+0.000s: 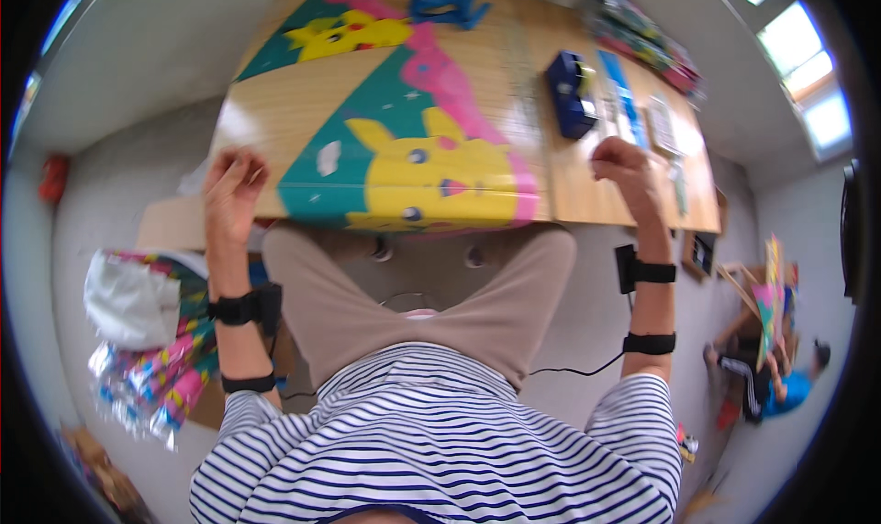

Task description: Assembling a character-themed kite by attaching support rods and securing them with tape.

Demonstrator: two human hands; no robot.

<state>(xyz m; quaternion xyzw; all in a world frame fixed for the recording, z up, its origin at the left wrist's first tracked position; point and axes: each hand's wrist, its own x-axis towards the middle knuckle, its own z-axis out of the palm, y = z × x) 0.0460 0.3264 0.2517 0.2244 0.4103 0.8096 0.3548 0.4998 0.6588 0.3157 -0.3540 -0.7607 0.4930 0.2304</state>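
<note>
A triangular kite sheet (440, 171), green with a yellow cartoon figure and a pink border, lies on the wooden table (303, 102), its near edge bent over the table's front. A thin pale line crosses it from side to side. My left hand (236, 189) is raised beside the sheet's left corner, fingers curled in to the thumb. To the right of the sheet, my right hand (626, 168) is held in a pinch above the table. Both hands are slightly blurred, and whatever may be between the fingertips is too small to make out.
A second kite sheet (349, 38) and blue strips (447, 5) lie farther back. A dark blue tape dispenser (571, 97), a blue strip (624, 97) and plastic packs (642, 33) are at right. Wrapped sheets (174, 368) hang at left. A co-worker (780, 386) sits at far right.
</note>
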